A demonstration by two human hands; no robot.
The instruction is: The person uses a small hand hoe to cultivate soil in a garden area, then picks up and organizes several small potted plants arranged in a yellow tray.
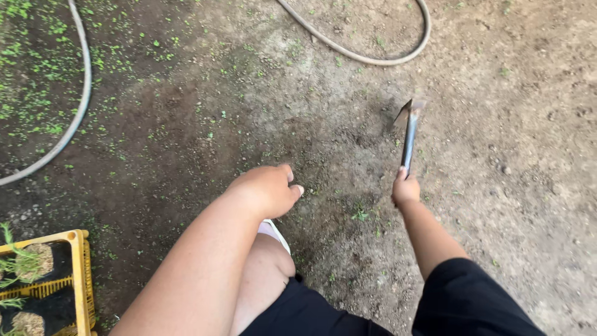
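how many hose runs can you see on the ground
2. One hose curves down the left side over the green sprouts; another hose loops at top centre. They may join out of view.
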